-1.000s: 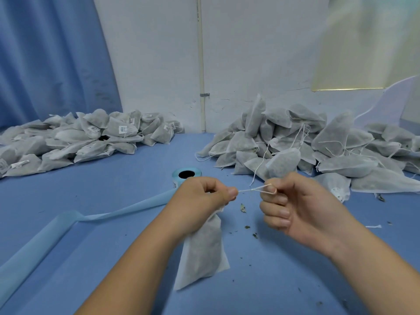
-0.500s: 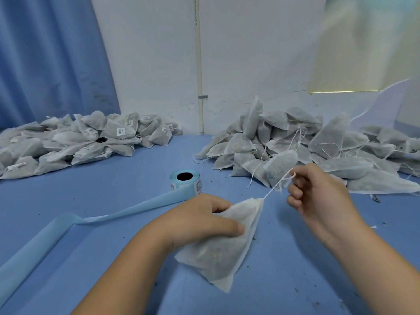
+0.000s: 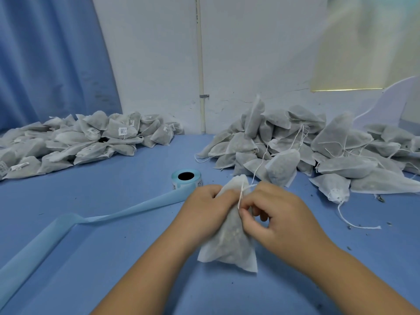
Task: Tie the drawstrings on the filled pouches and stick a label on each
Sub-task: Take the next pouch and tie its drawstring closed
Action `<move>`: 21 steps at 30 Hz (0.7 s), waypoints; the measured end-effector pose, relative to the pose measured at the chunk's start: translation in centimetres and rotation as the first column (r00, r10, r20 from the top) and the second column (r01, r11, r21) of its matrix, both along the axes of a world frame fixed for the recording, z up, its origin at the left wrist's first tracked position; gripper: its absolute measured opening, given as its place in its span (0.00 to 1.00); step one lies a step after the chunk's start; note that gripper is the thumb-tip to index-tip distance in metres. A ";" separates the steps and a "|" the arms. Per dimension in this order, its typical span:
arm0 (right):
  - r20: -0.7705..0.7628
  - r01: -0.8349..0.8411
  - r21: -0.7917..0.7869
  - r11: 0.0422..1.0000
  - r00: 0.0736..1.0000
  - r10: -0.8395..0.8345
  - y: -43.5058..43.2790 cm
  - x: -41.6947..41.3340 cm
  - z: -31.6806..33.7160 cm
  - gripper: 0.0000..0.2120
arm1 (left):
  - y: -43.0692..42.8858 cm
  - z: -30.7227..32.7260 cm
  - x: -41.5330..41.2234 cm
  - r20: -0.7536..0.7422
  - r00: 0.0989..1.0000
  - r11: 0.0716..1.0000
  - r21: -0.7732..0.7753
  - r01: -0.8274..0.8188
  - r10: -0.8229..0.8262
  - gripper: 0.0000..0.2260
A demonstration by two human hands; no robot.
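Observation:
A filled white pouch (image 3: 229, 244) stands between my hands on the blue table (image 3: 113, 189), its gathered neck pointing up. My left hand (image 3: 204, 212) grips the pouch near the neck. My right hand (image 3: 275, 214) pinches the white drawstring (image 3: 240, 196), which runs down the front of the neck. A blue label roll (image 3: 186, 179) stands just behind my hands, and its backing strip (image 3: 68, 223) trails off to the lower left.
A heap of labelled pouches (image 3: 86, 139) lies at the back left. A larger heap of pouches with loose strings (image 3: 318, 148) fills the back right. A blue curtain (image 3: 45, 60) and white wall stand behind. Dark crumbs dot the table.
The pouch went from lying tilted under my left hand to standing neck up. My right hand came in from the right and now pinches the string against the neck.

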State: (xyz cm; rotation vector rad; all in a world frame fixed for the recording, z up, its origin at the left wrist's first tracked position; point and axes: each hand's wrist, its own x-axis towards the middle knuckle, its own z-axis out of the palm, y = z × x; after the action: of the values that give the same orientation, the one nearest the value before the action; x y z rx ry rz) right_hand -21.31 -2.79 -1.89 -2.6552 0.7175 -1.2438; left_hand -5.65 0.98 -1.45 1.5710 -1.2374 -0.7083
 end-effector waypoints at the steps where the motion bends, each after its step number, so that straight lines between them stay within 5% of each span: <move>1: -0.017 0.010 0.016 1.000 1.000 -0.009 -0.2 -0.1 -0.1 0.03 | -0.1 0.0 0.1 0.003 1.000 1.000 0.023 -0.001 0.001 0.12; 5: -0.043 -0.015 0.092 0.996 0.999 0.019 -0.7 -0.2 -0.3 0.03 | -0.1 -0.2 0.3 -0.151 0.983 0.987 0.108 0.119 -0.102 0.23; 11: 0.163 -0.136 0.300 0.944 0.983 0.090 -0.3 0.4 -0.4 0.10 | -0.2 -0.4 1.5 -0.257 0.954 0.977 0.103 0.187 -0.156 0.05; 16: 0.370 -0.187 0.504 0.843 0.929 -0.015 -0.9 0.6 -1.1 0.15 | -0.4 -0.7 3.7 0.204 0.969 0.990 -0.002 -0.143 0.141 0.13; 21: 0.168 -0.027 0.634 0.773 0.980 -0.103 -4.2 2.2 -2.0 0.15 | -0.1 -1.4 8.7 0.517 0.809 0.959 -0.120 -0.257 0.281 0.14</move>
State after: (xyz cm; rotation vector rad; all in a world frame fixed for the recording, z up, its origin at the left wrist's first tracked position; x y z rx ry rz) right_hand -19.08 -7.01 -3.90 -1.9436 0.9565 -1.0065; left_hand 3.07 0.84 -2.81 1.9303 -1.3621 -0.0481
